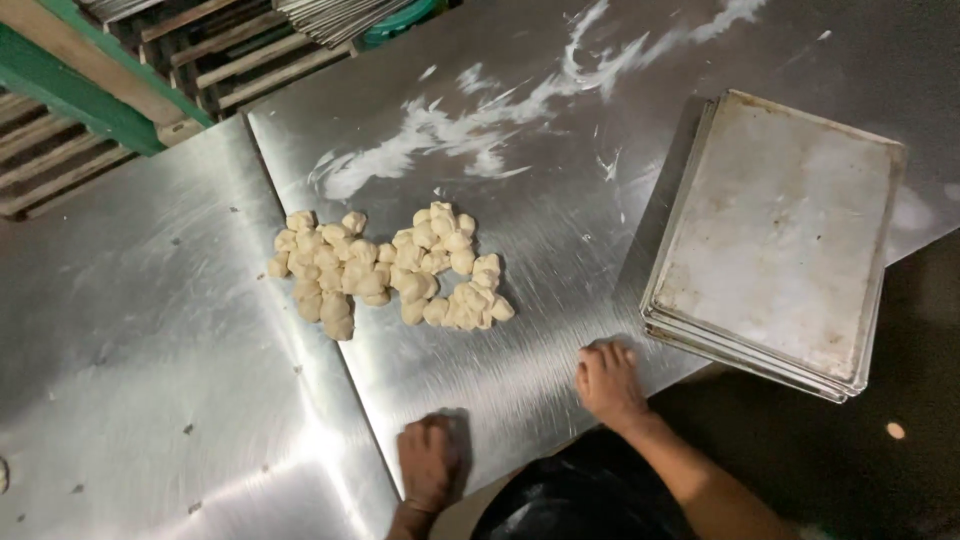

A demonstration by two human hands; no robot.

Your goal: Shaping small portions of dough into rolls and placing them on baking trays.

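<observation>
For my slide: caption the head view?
Both hands rest on steel table near pale dough pieces, stacked metal trays.

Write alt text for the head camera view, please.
A person's left hand and right hand press on a steel table, near a pile of small dough pieces. A stack of metal baking trays lies to the right.

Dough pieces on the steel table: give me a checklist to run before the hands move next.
1. Dough pieces heaped together on the table: ok.
2. Left hand free, resting on the table: ok.
3. Right hand flat on the table, holding nothing: ok.
4. Stack of baking trays beside the right hand, top tray bare: ok.
5. Flour lies beyond the dough: ok.
6. Fingers clean: cannot tell.
</observation>
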